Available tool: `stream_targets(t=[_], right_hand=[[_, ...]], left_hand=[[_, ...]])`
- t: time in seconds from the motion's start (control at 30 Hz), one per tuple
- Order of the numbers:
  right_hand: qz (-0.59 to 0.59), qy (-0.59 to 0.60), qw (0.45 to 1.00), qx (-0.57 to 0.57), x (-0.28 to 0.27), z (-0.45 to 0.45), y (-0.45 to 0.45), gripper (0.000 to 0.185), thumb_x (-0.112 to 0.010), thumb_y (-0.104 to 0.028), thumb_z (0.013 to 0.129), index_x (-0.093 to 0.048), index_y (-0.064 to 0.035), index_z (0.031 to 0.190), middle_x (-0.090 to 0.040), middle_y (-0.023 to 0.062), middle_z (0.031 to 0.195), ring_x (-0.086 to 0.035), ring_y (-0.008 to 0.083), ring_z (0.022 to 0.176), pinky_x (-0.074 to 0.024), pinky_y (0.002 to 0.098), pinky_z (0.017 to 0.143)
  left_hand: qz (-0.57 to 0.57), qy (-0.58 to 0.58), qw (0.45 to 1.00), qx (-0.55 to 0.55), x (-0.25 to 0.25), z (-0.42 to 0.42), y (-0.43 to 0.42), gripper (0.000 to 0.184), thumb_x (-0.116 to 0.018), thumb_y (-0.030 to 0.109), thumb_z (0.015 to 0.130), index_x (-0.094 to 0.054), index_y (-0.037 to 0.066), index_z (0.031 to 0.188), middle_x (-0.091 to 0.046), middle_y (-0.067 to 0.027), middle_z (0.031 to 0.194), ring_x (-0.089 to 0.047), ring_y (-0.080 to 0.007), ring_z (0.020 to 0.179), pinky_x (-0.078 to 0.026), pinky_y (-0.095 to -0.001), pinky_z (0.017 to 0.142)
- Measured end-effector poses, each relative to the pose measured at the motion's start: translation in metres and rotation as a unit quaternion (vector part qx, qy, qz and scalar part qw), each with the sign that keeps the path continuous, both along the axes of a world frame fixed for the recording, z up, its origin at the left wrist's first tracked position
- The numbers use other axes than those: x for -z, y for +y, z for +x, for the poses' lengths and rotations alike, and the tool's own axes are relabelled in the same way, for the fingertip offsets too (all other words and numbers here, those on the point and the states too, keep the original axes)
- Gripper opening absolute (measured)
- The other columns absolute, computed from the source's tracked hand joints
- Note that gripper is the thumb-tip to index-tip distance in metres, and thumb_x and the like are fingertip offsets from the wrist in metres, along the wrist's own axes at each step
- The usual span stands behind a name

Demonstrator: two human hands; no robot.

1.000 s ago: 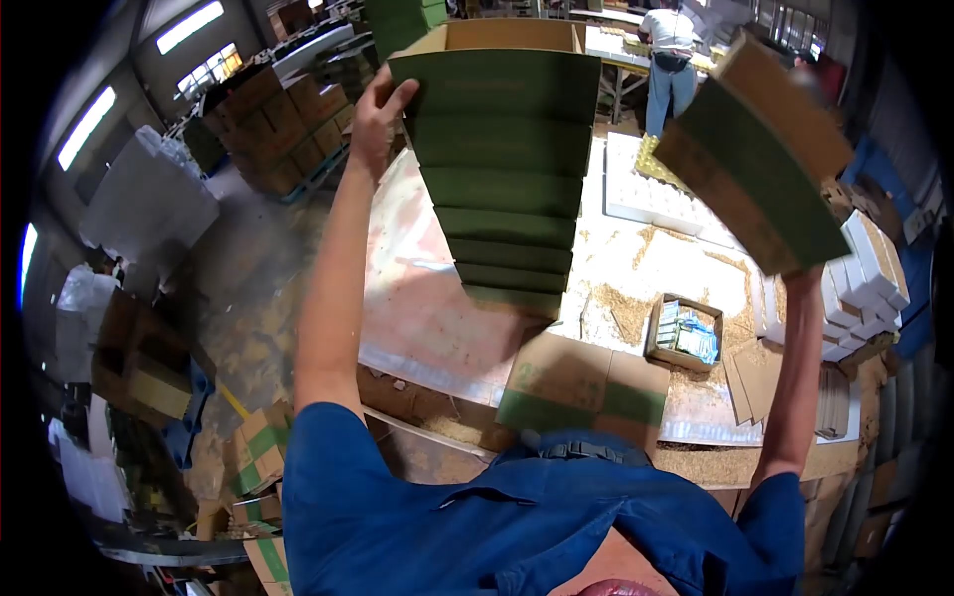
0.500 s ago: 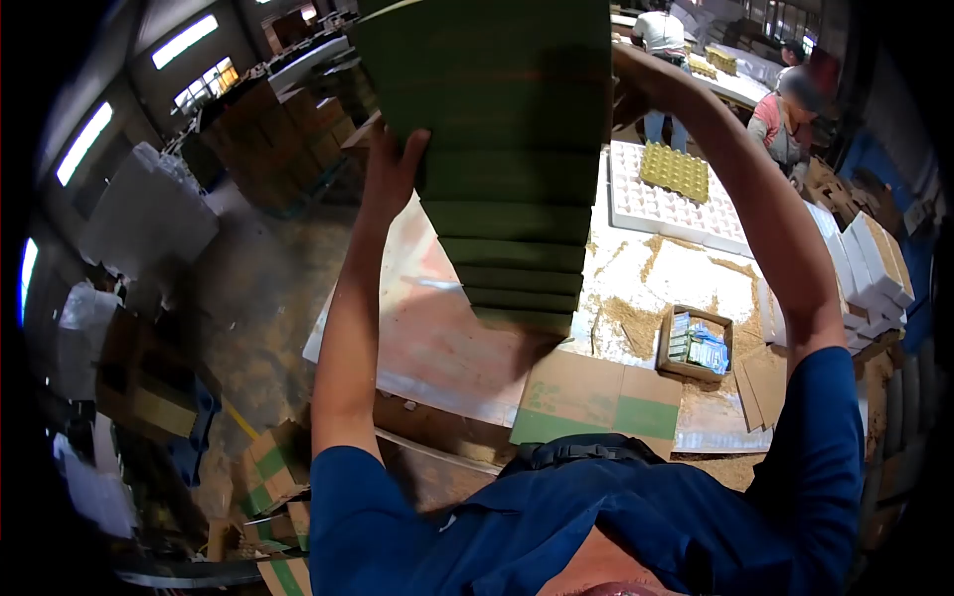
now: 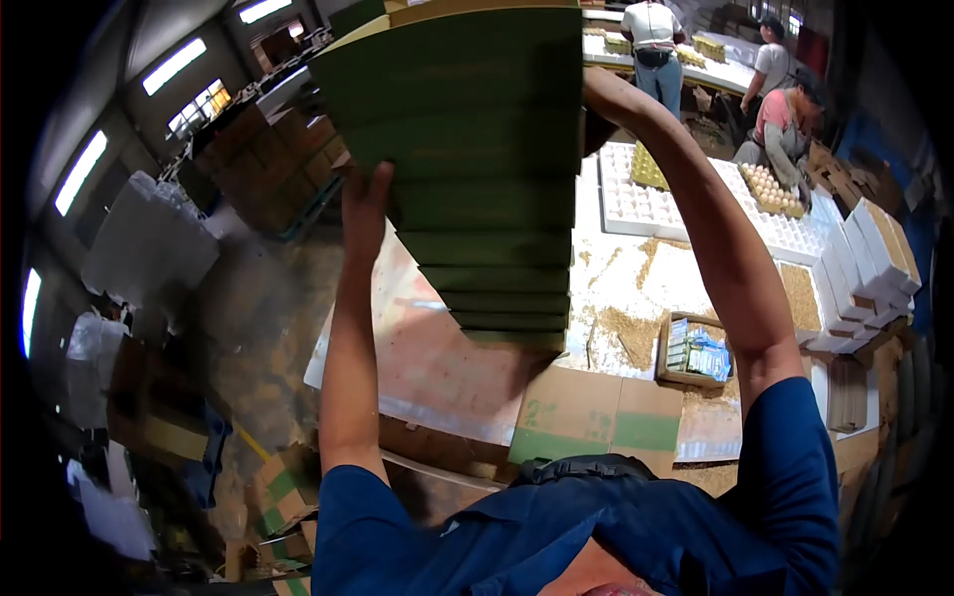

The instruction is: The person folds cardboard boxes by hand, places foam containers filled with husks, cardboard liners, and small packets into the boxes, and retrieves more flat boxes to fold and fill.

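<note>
Two hands: raised at either side of the stack of green cartons point(image 3: 477, 149).
Left hand point(image 3: 366, 199): thumb spread from the fingers, at the stack's left edge; finger detail is lost in shadow.
Right hand point(image 3: 596, 124): at the right side, mostly hidden behind the stack; whether its fingers are spread or closed, I cannot tell.
Stack: upright over the counter point(image 3: 437, 363), between the forearms.
Near edge: flattened cardboard point(image 3: 566, 405) with green bands, just in front of the stack's base.
Right of stack: small open box point(image 3: 664, 370) holding blue-and-white packets point(image 3: 699, 352); wood shavings point(image 3: 628, 333) scattered near it.
Farther right: white tray point(image 3: 636, 225), yellow egg tray point(image 3: 648, 169), piled white boxes point(image 3: 874, 248).
Beyond: person in a pink top point(image 3: 775, 124) beside a tray of eggs point(image 3: 770, 189).
</note>
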State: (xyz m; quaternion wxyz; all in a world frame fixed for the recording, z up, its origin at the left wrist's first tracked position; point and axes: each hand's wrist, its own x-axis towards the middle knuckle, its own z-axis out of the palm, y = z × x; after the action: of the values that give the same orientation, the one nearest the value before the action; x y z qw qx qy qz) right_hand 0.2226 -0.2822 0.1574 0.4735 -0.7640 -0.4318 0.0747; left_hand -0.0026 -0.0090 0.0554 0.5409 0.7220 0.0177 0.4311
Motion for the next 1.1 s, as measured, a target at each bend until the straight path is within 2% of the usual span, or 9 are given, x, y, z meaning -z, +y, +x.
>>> stream_targets(t=[0.27,0.33,0.4,0.43,0.57,0.73,0.87,1.0,1.1], right_hand=[[0.027,0.149,0.988,0.019,0.023,-0.019,-0.032,0.097,-0.047,-0.079,0.084,-0.05,0.0021,0.137,-0.068,0.0297,0.096,-0.072,0.029,0.07,-0.0596,0.0371,0.066],[0.03,0.147,0.989,0.008,0.036,-0.023,-0.043,0.092,-0.051,-0.077,0.084,-0.057,0.0014,0.132,-0.071,0.0243,0.094,-0.071,0.0259,0.074,-0.0569,0.0365,0.073],[0.086,0.052,0.994,-0.045,0.056,-0.028,-0.052,0.078,-0.049,-0.066,0.092,-0.062,0.0031,0.125,-0.071,0.0162,0.096,-0.07,0.0202,0.079,-0.0541,0.0269,0.073],[0.101,0.075,0.99,-0.06,0.055,-0.037,-0.061,0.069,-0.066,-0.052,0.089,-0.06,0.0044,0.128,-0.071,0.0167,0.104,-0.069,0.0206,0.09,-0.0535,0.0303,0.083],[0.076,0.018,0.996,-0.054,0.065,-0.044,-0.069,0.062,-0.084,-0.028,0.076,-0.062,0.0067,0.124,-0.071,0.0191,0.107,-0.069,0.0212,0.097,-0.0531,0.0346,0.089],[0.117,-0.162,0.98,0.01,0.088,-0.041,-0.064,0.024,-0.077,-0.022,0.079,-0.077,0.0,0.088,-0.074,0.0152,0.08,-0.071,0.0216,0.07,-0.0563,0.0332,0.07],[0.182,-0.138,0.973,0.032,0.144,-0.021,-0.084,0.024,-0.07,-0.023,0.082,-0.077,-0.0019,0.092,-0.074,0.0131,0.078,-0.069,0.0208,0.067,-0.0541,0.0332,0.064],[-0.037,0.011,0.986,0.16,0.295,-0.055,-0.162,0.038,-0.067,-0.036,0.082,-0.075,-0.0009,0.094,-0.07,0.0217,0.078,-0.069,0.0274,0.071,-0.0533,0.0378,0.073],[-0.251,0.132,0.931,0.229,0.421,-0.119,-0.245,0.036,-0.069,-0.026,0.081,-0.072,-0.0048,0.11,-0.071,0.0217,0.103,-0.069,0.0352,0.093,-0.0537,0.0405,0.087]], left_hand=[[-0.087,0.019,0.996,-0.005,-0.014,-0.01,-0.02,0.043,-0.062,0.031,0.097,-0.057,0.0,0.127,-0.064,-0.0059,0.12,-0.057,-0.0146,0.107,-0.045,-0.0305,0.093],[0.007,-0.045,0.999,0.018,-0.009,-0.002,-0.002,0.045,-0.06,0.034,0.098,-0.057,0.0,0.127,-0.064,-0.0053,0.12,-0.058,-0.0132,0.107,-0.046,-0.0302,0.093],[0.003,0.003,1.0,0.016,-0.009,-0.011,0.008,0.046,-0.059,0.036,0.099,-0.056,0.001,0.128,-0.063,-0.0054,0.122,-0.058,-0.0137,0.109,-0.046,-0.0302,0.094],[0.003,0.02,1.0,0.017,-0.011,-0.013,0.006,0.047,-0.058,0.036,0.099,-0.056,0.001,0.129,-0.063,-0.0054,0.123,-0.058,-0.014,0.109,-0.045,-0.0302,0.094],[-0.02,-0.048,0.999,0.018,-0.012,-0.015,-0.022,0.054,-0.053,0.04,0.1,-0.051,0.001,0.137,-0.058,-0.0064,0.132,-0.054,-0.0163,0.119,-0.042,-0.031,0.1],[-0.025,-0.086,0.996,-0.03,0.018,-0.036,-0.049,0.06,-0.052,0.041,0.1,-0.041,0.004,0.146,-0.049,-0.008,0.143,-0.045,-0.0218,0.131,-0.037,-0.0411,0.107],[-0.045,-0.025,0.989,-0.142,0.106,-0.069,-0.082,0.049,-0.049,0.032,0.102,-0.048,0.002,0.141,-0.055,-0.0096,0.135,-0.051,-0.0224,0.122,-0.039,-0.0445,0.104],[0.099,0.389,0.913,-0.076,0.281,-0.112,-0.155,0.05,-0.063,0.02,0.091,-0.053,-0.006,0.132,-0.059,-0.0199,0.13,-0.056,-0.0319,0.119,-0.042,-0.0402,0.104],[0.143,0.459,0.876,0.045,0.381,-0.135,-0.214,0.065,-0.074,0.022,0.081,-0.049,-0.003,0.136,-0.054,-0.0249,0.134,-0.05,-0.0381,0.126,-0.039,-0.0419,0.108]])
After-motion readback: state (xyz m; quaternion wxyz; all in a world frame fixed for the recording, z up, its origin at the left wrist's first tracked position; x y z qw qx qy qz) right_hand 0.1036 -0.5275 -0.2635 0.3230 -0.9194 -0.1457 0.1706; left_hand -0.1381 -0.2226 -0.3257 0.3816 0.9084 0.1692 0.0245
